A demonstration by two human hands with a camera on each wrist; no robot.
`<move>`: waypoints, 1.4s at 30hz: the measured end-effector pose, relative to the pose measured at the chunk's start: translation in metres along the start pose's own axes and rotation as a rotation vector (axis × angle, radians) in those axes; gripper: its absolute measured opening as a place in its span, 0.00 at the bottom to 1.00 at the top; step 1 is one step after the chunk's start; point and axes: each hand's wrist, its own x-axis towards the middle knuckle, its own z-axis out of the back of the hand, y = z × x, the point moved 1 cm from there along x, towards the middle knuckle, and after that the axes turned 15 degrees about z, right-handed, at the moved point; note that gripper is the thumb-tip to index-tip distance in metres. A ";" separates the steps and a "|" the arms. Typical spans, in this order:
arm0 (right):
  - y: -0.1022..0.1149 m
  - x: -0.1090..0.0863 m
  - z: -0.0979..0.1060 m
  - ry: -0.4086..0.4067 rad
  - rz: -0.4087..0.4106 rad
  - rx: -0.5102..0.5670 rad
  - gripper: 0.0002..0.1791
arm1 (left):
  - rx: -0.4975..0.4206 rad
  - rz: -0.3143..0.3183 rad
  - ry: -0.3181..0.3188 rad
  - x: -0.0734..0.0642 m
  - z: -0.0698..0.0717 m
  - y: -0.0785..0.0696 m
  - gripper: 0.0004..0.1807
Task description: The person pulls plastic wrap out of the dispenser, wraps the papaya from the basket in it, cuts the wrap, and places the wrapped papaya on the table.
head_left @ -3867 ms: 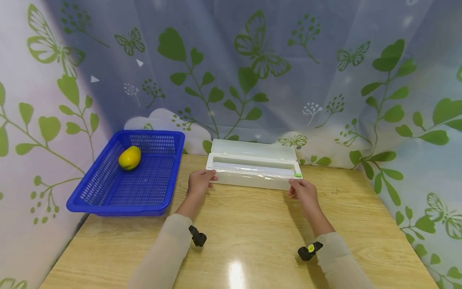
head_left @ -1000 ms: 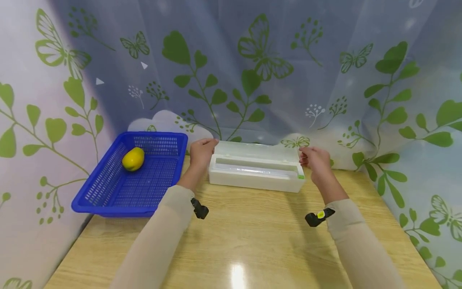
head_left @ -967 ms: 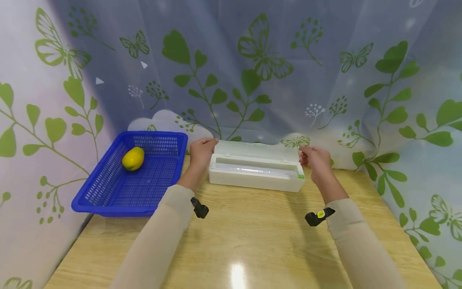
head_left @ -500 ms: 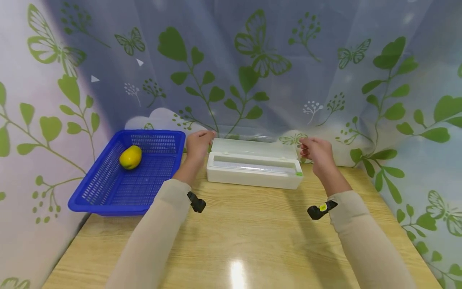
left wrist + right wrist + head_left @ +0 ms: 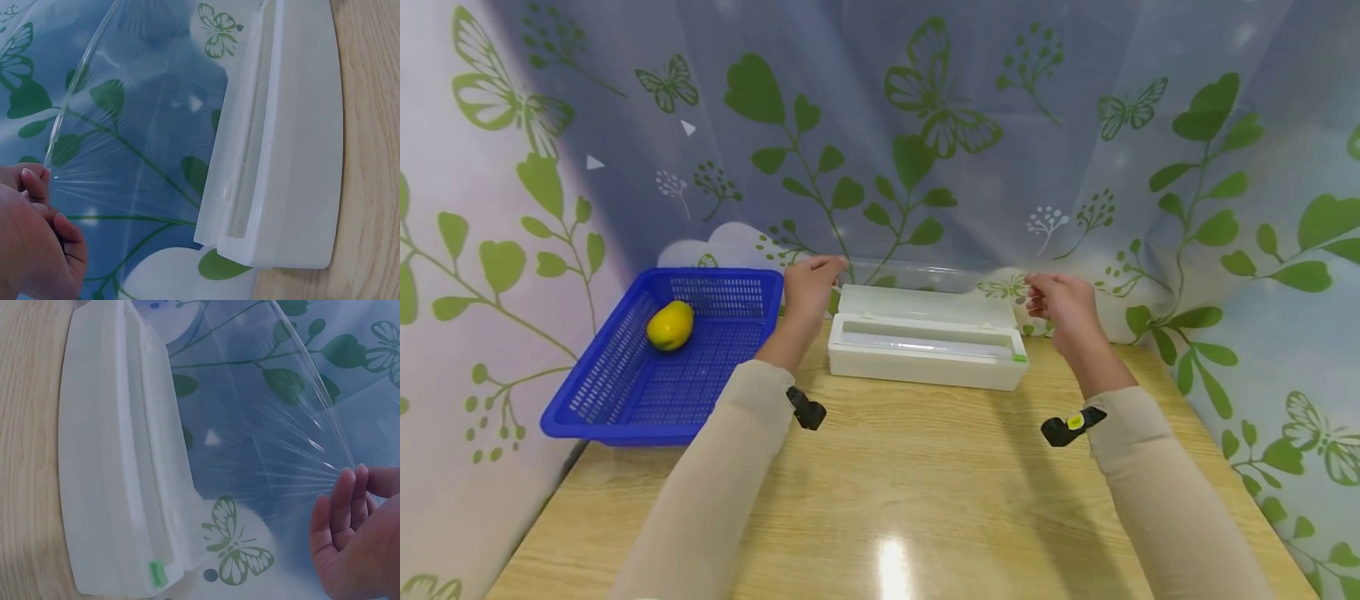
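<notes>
A clear sheet of cling film (image 5: 300, 437) stretches between both hands, its near edge taut and creased toward the fingertips. My left hand (image 5: 811, 287) pinches one corner, seen closely in the left wrist view, where that hand (image 5: 37, 225) grips the film (image 5: 119, 125). My right hand (image 5: 1063, 307) pinches the other corner between thumb and fingers. Below and between them stands a white cling film dispenser box (image 5: 925, 368), its lid (image 5: 928, 308) raised at the back and the roll (image 5: 925, 342) lying inside. A green slide cutter (image 5: 1018, 358) sits at its right end.
Left of the box is a blue plastic basket (image 5: 662, 432) holding a yellow mango-like fruit (image 5: 671, 326). A patterned curtain (image 5: 850, 108) hangs close behind the box. The wooden table (image 5: 887, 475) extends toward the person.
Both hands have moved from the box's front edge up and back past its lid, drawing the film out over the box. In the last second they rose a little further. Basket and fruit stayed put.
</notes>
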 end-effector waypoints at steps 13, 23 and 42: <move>0.014 0.002 0.000 0.023 0.049 -0.019 0.14 | 0.009 -0.010 0.009 0.002 0.002 -0.018 0.14; 0.025 0.004 0.000 0.015 0.060 0.002 0.12 | 0.053 -0.030 0.015 0.005 0.004 -0.031 0.12; 0.051 0.013 -0.003 -0.008 0.118 0.050 0.18 | -0.003 -0.066 0.043 0.001 0.006 -0.061 0.14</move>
